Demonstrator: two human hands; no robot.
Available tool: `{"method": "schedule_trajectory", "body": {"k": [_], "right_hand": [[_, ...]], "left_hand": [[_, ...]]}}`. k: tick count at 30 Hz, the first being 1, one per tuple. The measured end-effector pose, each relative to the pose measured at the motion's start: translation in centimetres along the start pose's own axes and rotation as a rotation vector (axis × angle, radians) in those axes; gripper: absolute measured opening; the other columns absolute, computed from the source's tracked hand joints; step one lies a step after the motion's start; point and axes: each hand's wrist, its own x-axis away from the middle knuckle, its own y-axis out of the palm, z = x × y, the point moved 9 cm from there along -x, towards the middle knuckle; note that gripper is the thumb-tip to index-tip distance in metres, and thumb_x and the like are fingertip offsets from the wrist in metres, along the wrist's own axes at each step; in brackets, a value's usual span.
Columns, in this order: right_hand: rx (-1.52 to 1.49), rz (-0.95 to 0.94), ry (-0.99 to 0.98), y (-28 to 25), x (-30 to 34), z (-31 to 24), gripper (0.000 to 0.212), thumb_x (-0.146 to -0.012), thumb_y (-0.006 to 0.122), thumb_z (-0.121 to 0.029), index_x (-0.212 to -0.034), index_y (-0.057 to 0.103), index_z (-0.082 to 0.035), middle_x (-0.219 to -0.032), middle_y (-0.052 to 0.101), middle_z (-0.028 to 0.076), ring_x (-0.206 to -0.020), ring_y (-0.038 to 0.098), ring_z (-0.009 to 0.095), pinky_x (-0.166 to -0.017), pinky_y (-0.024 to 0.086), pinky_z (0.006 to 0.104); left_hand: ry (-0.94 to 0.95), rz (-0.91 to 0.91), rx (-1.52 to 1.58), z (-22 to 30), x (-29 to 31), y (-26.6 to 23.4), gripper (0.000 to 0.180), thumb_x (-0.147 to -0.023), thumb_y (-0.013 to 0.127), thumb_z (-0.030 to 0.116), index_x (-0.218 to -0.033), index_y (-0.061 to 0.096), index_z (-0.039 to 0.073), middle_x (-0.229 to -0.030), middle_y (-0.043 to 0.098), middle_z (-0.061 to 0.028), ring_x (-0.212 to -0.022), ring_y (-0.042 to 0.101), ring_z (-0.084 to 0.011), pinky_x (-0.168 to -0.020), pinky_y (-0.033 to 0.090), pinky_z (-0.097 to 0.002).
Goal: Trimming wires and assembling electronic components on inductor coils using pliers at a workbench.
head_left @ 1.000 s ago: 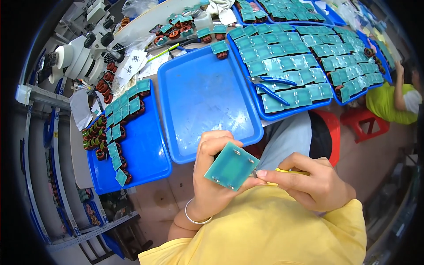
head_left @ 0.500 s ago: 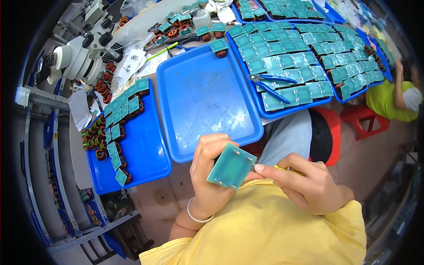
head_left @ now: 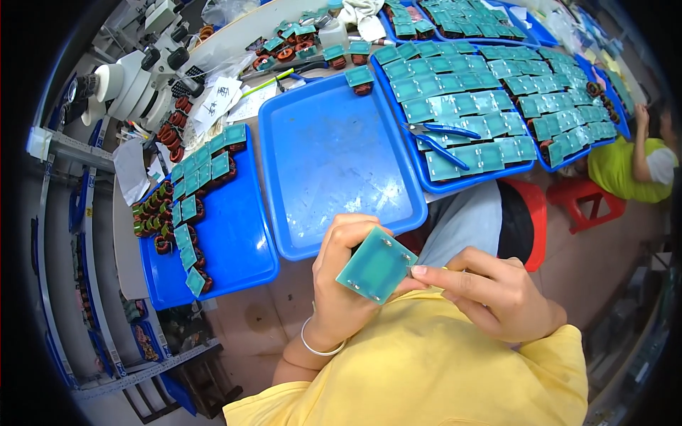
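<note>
My left hand (head_left: pixel 339 284) is closed around a square green circuit board (head_left: pixel 376 265), holding it tilted above my lap. Small solder points show near the board's edges, and its underside is hidden. At the board's right corner is my right hand (head_left: pixel 497 291), its thumb and forefinger pinched together. A thin tip shows between those fingers and the board; the rest of what they hold is mostly covered, and I cannot tell its kind. Beyond my hands lies a blue tray (head_left: pixel 341 163), with one board mounted on a copper coil (head_left: pixel 360 79) at its far right corner.
On the left, another blue tray (head_left: pixel 245 263) carries coils and boards. Right of the middle tray, blue-handled cutters (head_left: pixel 444 138) rest on rows of boards (head_left: pixel 455 106). A microscope (head_left: pixel 135 82) stands far left. At right are a red stool (head_left: pixel 586 202) and another person (head_left: pixel 632 167).
The view has shifted slightly. My hands hold nearly the same pose, with the board turned a little and the right fingertips still at its corner.
</note>
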Motion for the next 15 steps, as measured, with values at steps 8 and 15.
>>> {"method": "schedule_trajectory", "body": {"k": [8,15], "right_hand": [[-0.033,0.037,0.016,0.37,0.08,0.44,0.047,-0.070,0.059,0.008,-0.115,0.058,-0.006,-0.073,0.054,0.007,-0.056,0.055,0.017,-0.044,0.043,0.0263],[-0.080,0.026,-0.013,0.60,-0.15,0.16,0.049,-0.069,0.059,0.009,-0.115,0.058,-0.006,-0.074,0.054,0.008,-0.058,0.055,0.018,-0.047,0.044,0.0266]], "left_hand": [[0.153,-0.005,-0.214,0.61,0.34,-0.09,0.061,-0.051,0.087,0.019,-0.096,0.048,0.004,-0.093,0.048,-0.0090,-0.075,0.054,-0.0125,-0.061,0.049,-0.0239],[0.053,0.008,-0.161,-0.19,0.75,-0.53,0.064,-0.052,0.086,0.024,-0.098,0.048,0.004,-0.095,0.048,-0.0081,-0.075,0.055,-0.0132,-0.062,0.050,-0.0242]]}}
